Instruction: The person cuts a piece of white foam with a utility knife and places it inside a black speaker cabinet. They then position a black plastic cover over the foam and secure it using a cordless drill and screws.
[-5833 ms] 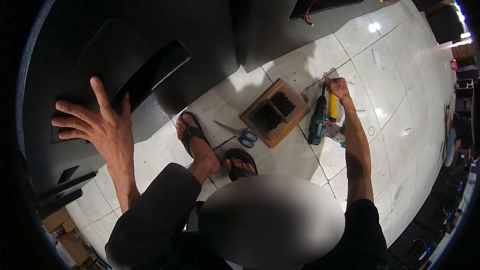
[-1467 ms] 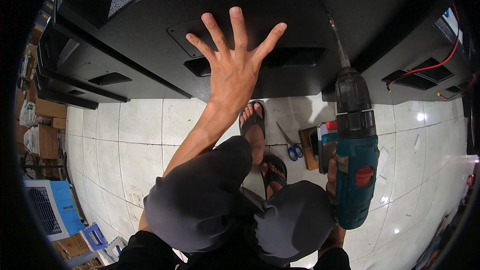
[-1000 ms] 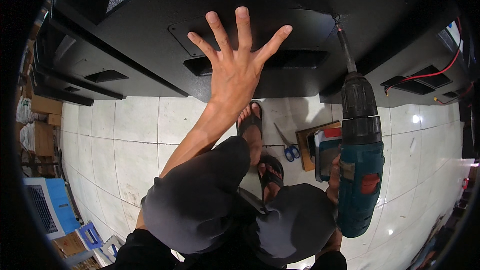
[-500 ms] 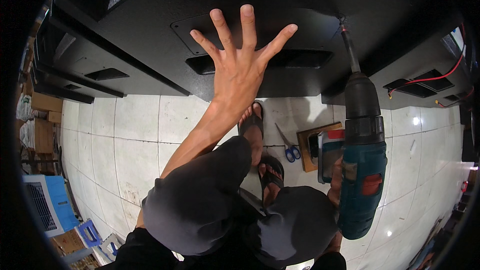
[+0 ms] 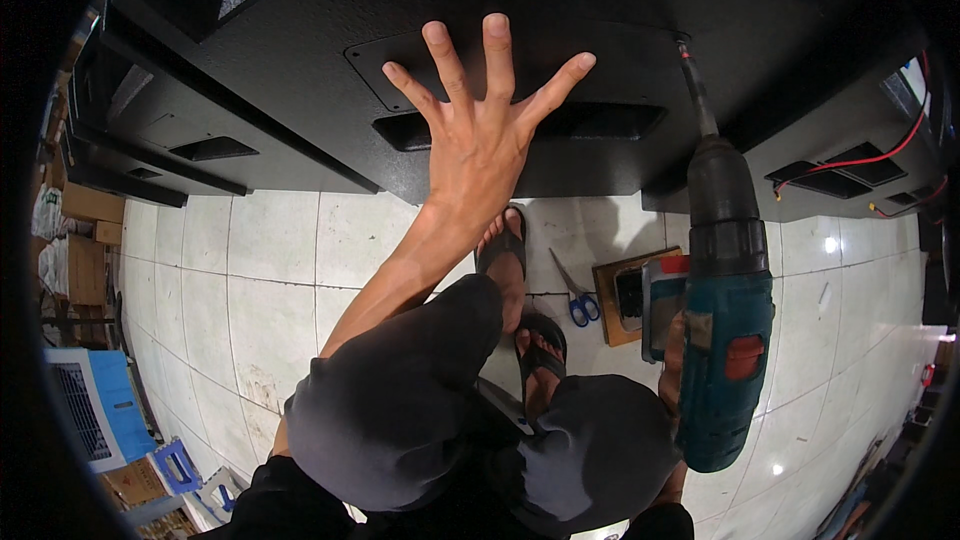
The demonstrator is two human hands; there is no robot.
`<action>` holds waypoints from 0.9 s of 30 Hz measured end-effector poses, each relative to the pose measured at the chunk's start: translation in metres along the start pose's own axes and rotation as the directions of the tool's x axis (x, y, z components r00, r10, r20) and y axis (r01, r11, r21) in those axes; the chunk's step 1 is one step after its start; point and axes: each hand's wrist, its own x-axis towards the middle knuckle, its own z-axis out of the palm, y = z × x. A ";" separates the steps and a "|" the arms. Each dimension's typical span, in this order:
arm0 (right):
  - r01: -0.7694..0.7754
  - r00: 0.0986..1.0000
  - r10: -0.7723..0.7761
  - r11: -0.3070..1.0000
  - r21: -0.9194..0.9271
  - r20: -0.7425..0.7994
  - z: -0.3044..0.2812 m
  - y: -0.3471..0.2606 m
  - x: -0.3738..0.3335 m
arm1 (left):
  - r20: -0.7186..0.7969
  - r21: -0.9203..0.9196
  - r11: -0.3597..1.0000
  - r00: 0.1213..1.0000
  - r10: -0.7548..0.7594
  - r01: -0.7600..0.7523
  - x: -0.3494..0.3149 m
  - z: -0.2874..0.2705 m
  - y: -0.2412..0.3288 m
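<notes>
My left hand point(image 5: 478, 145) lies with fingers spread on a thin black plate point(image 5: 400, 60) set in the face of a large black cabinet point(image 5: 290, 70). Below the palm is a recessed slot point(image 5: 610, 120). My right hand point(image 5: 672, 355) is wrapped round the grip of a teal and black cordless drill point(image 5: 728, 365), and the drill's body hides most of its fingers. The drill points away from me, its long bit point(image 5: 699, 90) meeting the plate's far right corner. Whether a screw sits under the tip is too small to tell.
Blue-handled scissors point(image 5: 580, 305) and a wooden frame point(image 5: 612, 310) lie on the tiled floor point(image 5: 270, 240) by my sandalled feet. More black cabinets stand left and right; red wire point(image 5: 905, 140) hangs from the right one. A blue and white case point(image 5: 105, 410) is at lower left.
The lit patch around the bit's tip on the cabinet has gone dark. The drill has shifted very slightly, its tip staying at the plate's corner. My left hand has hardly moved.
</notes>
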 end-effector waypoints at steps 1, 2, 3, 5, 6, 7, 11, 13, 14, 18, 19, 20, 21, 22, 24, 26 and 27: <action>0.000 1.000 0.000 1.000 -0.001 -0.006 0.003 0.007 0.001 | 0.005 0.003 1.000 1.000 -0.002 0.002 0.000 0.000 0.000; -0.001 1.000 0.001 1.000 -0.002 -0.013 0.005 0.012 0.005 | 0.002 -0.004 1.000 1.000 -0.002 0.002 0.000 0.000 0.000; -0.003 1.000 0.003 1.000 -0.002 -0.022 0.006 0.018 0.009 | -0.002 -0.011 1.000 1.000 -0.002 0.002 0.001 0.000 0.000; -0.012 0.999 0.012 1.000 0.006 -0.039 -0.009 -0.001 0.010 | -0.018 -0.015 1.000 1.000 0.000 0.000 0.004 0.001 0.003; -0.014 0.999 0.014 1.000 0.006 -0.047 -0.017 -0.015 0.003 | -0.025 -0.006 1.000 1.000 -0.003 0.003 0.004 0.002 0.002; 0.000 1.000 0.000 1.000 -0.009 -0.026 -0.020 -0.032 0.002 | -0.007 0.029 1.000 1.000 0.000 0.000 -0.002 0.003 -0.002; -0.008 0.998 0.008 1.000 0.000 -0.057 -0.019 -0.024 -0.001 | -0.018 0.020 1.000 1.000 0.003 -0.003 0.000 0.002 -0.001; -0.010 0.997 0.010 1.000 0.000 -0.070 -0.017 -0.014 -0.001 | -0.033 0.029 1.000 0.999 0.006 -0.005 -0.001 0.005 -0.001; -0.011 0.997 0.011 1.000 0.002 -0.074 -0.017 -0.011 0.000 | -0.034 0.034 0.999 0.999 0.010 -0.009 0.000 0.004 -0.001; -0.016 0.995 0.016 1.000 0.006 -0.094 -0.017 -0.002 0.003 | -0.026 0.064 0.998 1.000 0.012 -0.010 0.001 0.004 -0.001; -0.018 0.995 0.018 1.000 0.006 -0.101 -0.016 -0.001 0.004 | -0.023 0.073 0.997 1.000 0.010 -0.008 0.000 0.004 0.000; -0.015 0.994 0.016 1.000 0.009 -0.105 -0.017 0.002 0.005 | -0.013 0.074 0.997 1.000 0.008 -0.007 0.001 0.003 0.000; -0.013 0.994 0.014 1.000 0.012 -0.110 -0.017 0.004 0.006 | -0.003 0.075 0.997 1.000 0.007 -0.006 0.001 0.002 0.000; -0.011 0.993 0.012 1.000 0.015 -0.114 -0.017 0.007 0.007 | 0.006 0.076 0.997 1.000 0.005 -0.006 0.001 0.001 0.001; -0.005 0.993 0.007 1.000 0.023 -0.118 -0.017 0.010 0.009 | 0.005 0.059 0.998 1.000 0.001 -0.001 0.002 -0.001 0.001; 0.000 0.992 0.004 1.000 0.030 -0.125 -0.018 0.013 0.010 | 0.005 0.055 0.999 1.000 0.000 -0.001 0.001 -0.002 0.000; 0.040 0.987 -0.032 0.998 0.049 -0.158 -0.017 0.014 0.010 | 0.007 0.058 0.998 1.000 0.001 -0.002 0.000 -0.002 -0.001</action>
